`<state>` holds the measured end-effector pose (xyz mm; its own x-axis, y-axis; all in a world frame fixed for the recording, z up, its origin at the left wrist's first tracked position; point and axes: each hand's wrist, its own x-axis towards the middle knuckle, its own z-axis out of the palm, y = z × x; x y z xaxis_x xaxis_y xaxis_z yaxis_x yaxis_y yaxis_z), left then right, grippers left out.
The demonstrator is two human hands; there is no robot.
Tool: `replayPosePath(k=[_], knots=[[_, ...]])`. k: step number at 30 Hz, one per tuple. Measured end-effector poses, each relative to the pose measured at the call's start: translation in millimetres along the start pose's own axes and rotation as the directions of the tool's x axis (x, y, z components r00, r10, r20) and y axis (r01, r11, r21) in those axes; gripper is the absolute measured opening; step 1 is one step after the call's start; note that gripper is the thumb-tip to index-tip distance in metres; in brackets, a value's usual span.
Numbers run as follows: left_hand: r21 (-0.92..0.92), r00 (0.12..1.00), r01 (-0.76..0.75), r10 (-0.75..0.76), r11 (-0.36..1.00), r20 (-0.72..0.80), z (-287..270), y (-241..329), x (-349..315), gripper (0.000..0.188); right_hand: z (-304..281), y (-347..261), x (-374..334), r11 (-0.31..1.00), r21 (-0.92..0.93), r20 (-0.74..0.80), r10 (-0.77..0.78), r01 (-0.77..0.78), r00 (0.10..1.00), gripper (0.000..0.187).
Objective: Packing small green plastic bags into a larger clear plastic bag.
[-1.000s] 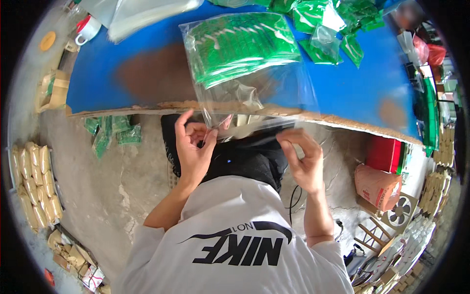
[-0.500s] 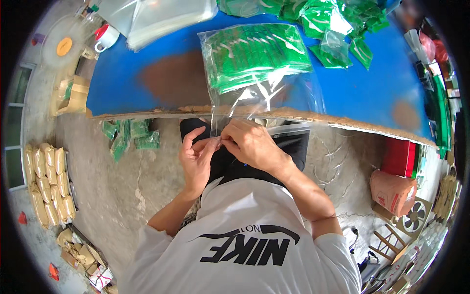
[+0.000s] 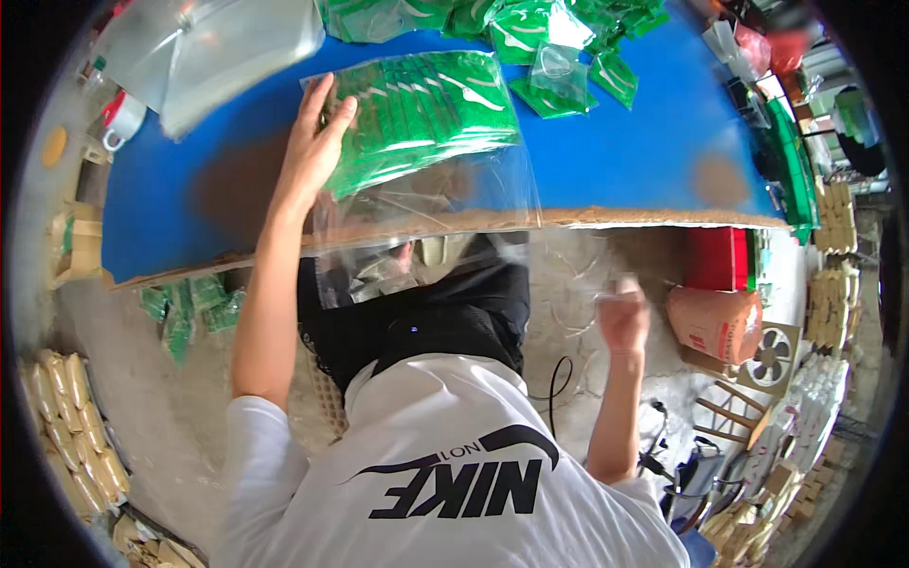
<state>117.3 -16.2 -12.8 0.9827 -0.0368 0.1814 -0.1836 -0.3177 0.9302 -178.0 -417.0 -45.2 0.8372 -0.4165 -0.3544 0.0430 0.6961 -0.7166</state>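
A clear plastic bag (image 3: 431, 194) lies on the blue tabletop, filled with a row of green packets (image 3: 426, 109). Its loose end hangs over the table's near edge above my lap. Against the bag's left side rests my left hand (image 3: 312, 156), fingers stretched out and thumb apart from them. Away to the right, over the floor beyond my thigh, my right hand (image 3: 624, 320) is raised. Motion smears its fingers, and whether it holds anything cannot be made out.
Loose green packets (image 3: 530, 33) are heaped along the table's far side. Flat clear bags (image 3: 237, 57) lie at the far left, beside a red and white mug (image 3: 124, 120). The table's near edge (image 3: 606, 217) is rough. A fan (image 3: 767, 357) stands low on the right.
My hands have parted from the bag's loose end. The left has moved up to the bag's left side; the right has swung out to the right. The head view has shifted right.
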Motion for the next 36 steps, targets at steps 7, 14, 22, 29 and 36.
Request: replayPosePath(k=[7, 14, 22, 29, 36], knots=[[-0.339, 0.988, -0.072, 0.019, 0.938, -0.156, -3, 5, -2, 0.05, -224, -68, -8, 0.972, 0.018, -0.728, -0.147, 0.234, 0.669, 0.021], [0.43, 0.808, -0.464, 0.569, 0.774, -0.153, -34, 2, -93, 0.018, 72, -6, 41, -0.062, -0.793, 0.573, -0.413, 0.606, 0.708, 0.019], [0.499, 0.747, -0.592, 0.663, 0.632, 0.046, -29, -3, -142, 0.03, 128, 9, 78, -0.372, -0.292, 0.955, -0.064, 0.881, 0.289, 0.027], [0.486, 0.707, -0.646, 0.702, 0.589, 0.089, -43, -5, -141, 0.021, 140, 6, 86, -0.339, -0.271, 0.962, -0.077, 0.901, 0.261, 0.024], [0.039, 0.952, -0.27, 0.273, 0.962, -0.139, -78, 76, -44, 0.021, 240, -46, 129, -0.023, -0.513, 0.823, -0.297, 0.858, 0.484, 0.011]])
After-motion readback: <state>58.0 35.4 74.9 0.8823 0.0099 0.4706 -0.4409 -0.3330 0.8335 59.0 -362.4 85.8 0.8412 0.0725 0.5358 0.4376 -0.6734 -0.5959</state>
